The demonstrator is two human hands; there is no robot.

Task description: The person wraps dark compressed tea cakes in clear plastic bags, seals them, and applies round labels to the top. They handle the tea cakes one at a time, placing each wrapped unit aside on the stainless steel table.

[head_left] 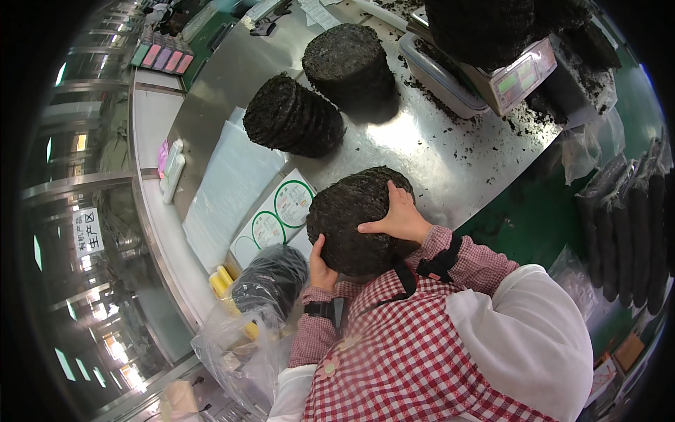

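Observation:
Between my two hands is a thick round stack of dark dried seaweed (pixel 353 221), tilted so that one flat face points up. My left hand (pixel 321 268) supports its lower left edge. On its upper right side lies my right hand (pixel 398 215), thumb across the face and fingers on the rim. Two more seaweed stacks are on the metal table (pixel 443 174): a ridged one (pixel 292 116) leaning over and a taller one (pixel 350 74) behind it. Left of the held stack are round labels with green rings (pixel 287 203) and clear plastic bags (pixel 232 174).
A digital scale (pixel 514 79) carries more seaweed (pixel 480 31), with a plastic tub (pixel 443 79) beside it. Seaweed crumbs lie scattered across the table's right part. A bagged dark stack (pixel 271 282) is at lower left, near yellow rolls (pixel 221 279). Packed seaweed bags (pixel 625 232) are at far right.

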